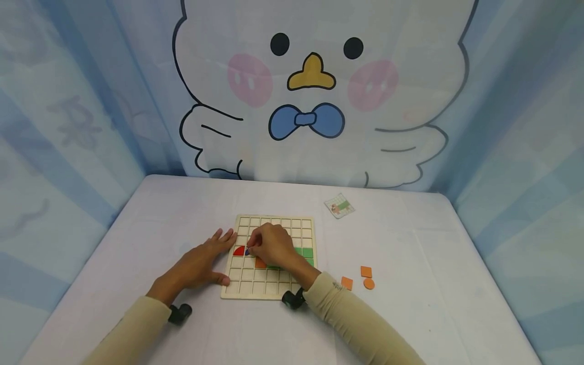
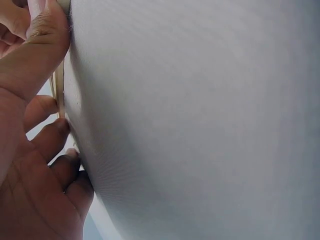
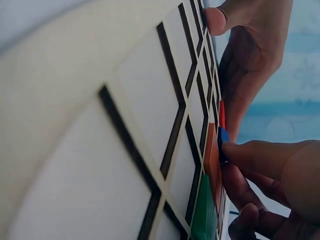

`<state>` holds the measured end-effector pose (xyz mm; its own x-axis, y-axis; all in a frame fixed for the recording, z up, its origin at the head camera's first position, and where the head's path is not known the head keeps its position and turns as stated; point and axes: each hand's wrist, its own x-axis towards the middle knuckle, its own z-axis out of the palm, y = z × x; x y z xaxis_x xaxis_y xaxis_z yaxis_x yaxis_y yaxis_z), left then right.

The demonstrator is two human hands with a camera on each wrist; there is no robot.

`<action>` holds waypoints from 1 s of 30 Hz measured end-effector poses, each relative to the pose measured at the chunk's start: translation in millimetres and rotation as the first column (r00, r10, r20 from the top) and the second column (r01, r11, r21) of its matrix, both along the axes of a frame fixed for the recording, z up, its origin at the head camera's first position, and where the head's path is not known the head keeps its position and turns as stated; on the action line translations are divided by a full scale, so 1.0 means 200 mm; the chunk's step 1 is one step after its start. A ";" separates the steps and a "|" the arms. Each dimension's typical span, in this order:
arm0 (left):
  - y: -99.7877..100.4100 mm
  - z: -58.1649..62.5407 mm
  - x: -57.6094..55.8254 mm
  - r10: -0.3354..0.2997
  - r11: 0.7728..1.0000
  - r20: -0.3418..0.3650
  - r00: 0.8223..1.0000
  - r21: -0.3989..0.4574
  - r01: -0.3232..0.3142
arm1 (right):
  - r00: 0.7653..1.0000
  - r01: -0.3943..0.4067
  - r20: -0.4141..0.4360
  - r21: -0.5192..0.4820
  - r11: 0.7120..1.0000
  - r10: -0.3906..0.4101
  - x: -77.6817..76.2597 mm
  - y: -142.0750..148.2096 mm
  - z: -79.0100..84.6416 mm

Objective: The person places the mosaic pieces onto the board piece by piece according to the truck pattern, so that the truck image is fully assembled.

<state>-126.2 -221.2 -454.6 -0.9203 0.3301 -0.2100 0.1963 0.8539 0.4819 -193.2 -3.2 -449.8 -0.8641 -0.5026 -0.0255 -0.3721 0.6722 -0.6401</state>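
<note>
A wooden grid board point(image 1: 246, 290) lies on the table, with raised lines marking off its square cells. My right hand point(image 1: 274, 246) reaches over the board and pinches a small blue piece point(image 3: 223, 137) between thumb and finger, in a cell just right of a red quarter-round piece point(image 1: 239, 251). Spread along the board's left edge, my left hand point(image 1: 203, 261) touches it with thumb and fingertips. An orange square point(image 1: 260, 262) and several green pieces point(image 1: 307, 252) sit in the board's cells, partly hidden by the right hand and wrist.
Right of the board lie two loose orange squares point(image 1: 366, 271) and an orange disc point(image 1: 369, 284). A small pattern card point(image 1: 339, 206) rests behind the board, to the right. Curtains with a cartoon bird point(image 1: 315, 152) enclose the white table point(image 1: 410, 324) at the back and sides.
</note>
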 end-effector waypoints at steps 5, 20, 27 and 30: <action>0.00 0.00 0.00 0.004 1.000 0.005 1.000 -0.002 -0.004 | 1.000 -0.008 -0.002 0.022 1.000 0.008 0.01 0.00 0.00; 0.00 0.00 0.00 -0.008 1.000 -0.007 1.000 0.016 0.008 | 0.999 -0.035 -0.002 0.046 0.998 0.035 0.01 -0.02 -0.02; 0.00 0.00 0.00 -0.007 1.000 -0.013 1.000 0.007 0.007 | 0.999 -0.043 -0.021 0.027 0.999 0.043 0.01 -0.02 -0.02; 0.00 0.01 0.00 -0.009 1.000 -0.013 1.000 0.005 0.009 | 0.998 -0.048 -0.038 0.023 0.999 0.048 0.01 -0.01 -0.01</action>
<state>-125.6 -221.1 -452.8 -0.9199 0.3395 -0.1963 0.2104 0.8496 0.4837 -190.9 -5.6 -452.5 -0.8396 -0.5432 -0.0044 -0.4281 0.6666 -0.6102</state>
